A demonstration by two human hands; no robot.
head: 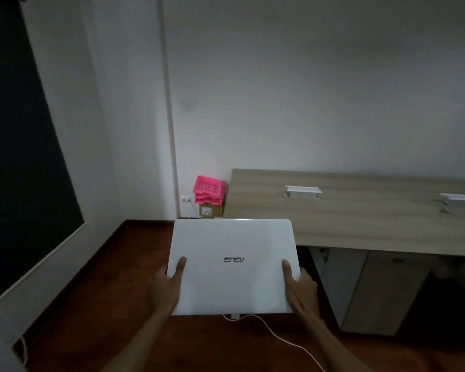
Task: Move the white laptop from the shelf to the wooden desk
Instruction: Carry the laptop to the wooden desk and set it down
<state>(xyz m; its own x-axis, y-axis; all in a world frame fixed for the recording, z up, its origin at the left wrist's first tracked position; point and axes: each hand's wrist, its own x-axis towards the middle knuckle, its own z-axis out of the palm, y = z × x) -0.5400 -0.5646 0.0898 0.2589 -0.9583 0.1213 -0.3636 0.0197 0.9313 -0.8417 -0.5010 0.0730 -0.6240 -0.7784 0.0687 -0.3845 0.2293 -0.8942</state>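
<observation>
A closed white laptop (232,264) with a dark logo on its lid is held flat in the air above the floor. My left hand (168,284) grips its left edge with the thumb on the lid. My right hand (297,284) grips the right edge the same way. The wooden desk (360,218) stands to the right and ahead, its near left corner just past the laptop's far right corner. The shelf is out of view.
Two white cable boxes (303,191) (461,201) sit on the desk. Stacked pink trays (208,190) on a cardboard box (211,210) stand by the wall, left of the desk. A white cable (277,336) trails over the reddish wooden floor. A dark window fills the left.
</observation>
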